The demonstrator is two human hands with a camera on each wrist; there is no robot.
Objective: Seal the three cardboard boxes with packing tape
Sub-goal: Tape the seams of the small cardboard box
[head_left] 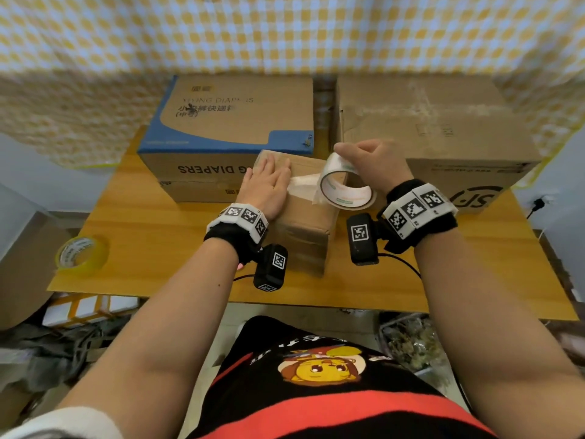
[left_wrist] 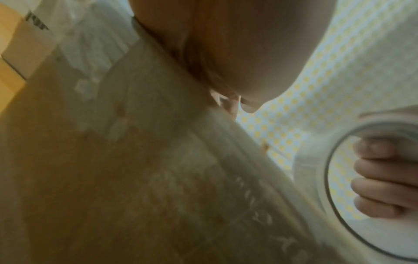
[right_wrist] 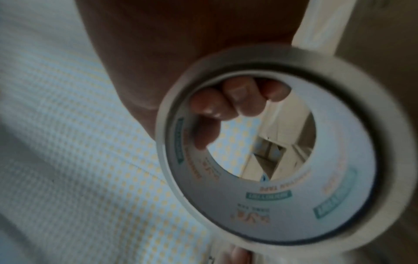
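On the far left of the bench (head_left: 152,248) a spare yellow-tinted tape roll (head_left: 81,255) lies well apart from the work. Nearer the middle, the left hand (head_left: 269,185) lies flat, fingers straight, pressing the laid end of the tape strip (head_left: 302,182) onto the top of the small cardboard box (head_left: 304,223), which stands just in front of the blue-printed diaper box (head_left: 231,122). From under that palm the strip runs rightward across the box top, its long axis pointing straight at the clear tape roll (head_left: 346,188). The right hand (head_left: 373,166) is curled round that roll, fingers (right_wrist: 228,100) hooked through its core, holding it above the box's right edge. The larger plain box (head_left: 443,134) stands behind it. The coming pull probably has to continue along the strip's line, over the right edge and down that side, while the left hand anchors; any sideways drift could skew the tape.
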